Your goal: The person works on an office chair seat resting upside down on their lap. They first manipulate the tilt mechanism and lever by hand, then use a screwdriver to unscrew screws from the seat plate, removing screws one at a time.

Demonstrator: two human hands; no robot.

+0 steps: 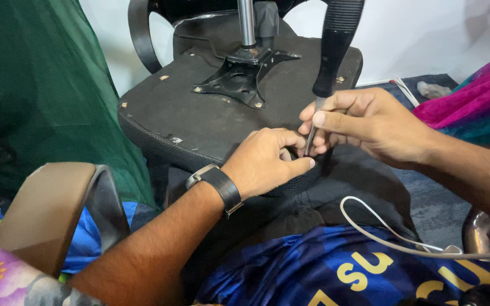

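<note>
An upturned black chair seat [211,113] lies in front of me, its metal mounting plate [239,76] and chrome post [247,22] pointing up. My right hand [370,124] pinches the steel shaft of a screwdriver with a black ribbed handle [336,45], held upright at the seat's near edge. My left hand [267,161], with a dark wristwatch [216,184] on the wrist, presses against the seat's rim right by the screwdriver tip, fingers curled around the spot. The tip and whatever it touches are hidden behind my fingers.
A green cloth [41,90] hangs at the left. A tan armrest [46,209] sits at lower left. A white cable [381,229] loops over my dark blue shirt [336,266]. Pink and teal fabric [477,96] lies at the right.
</note>
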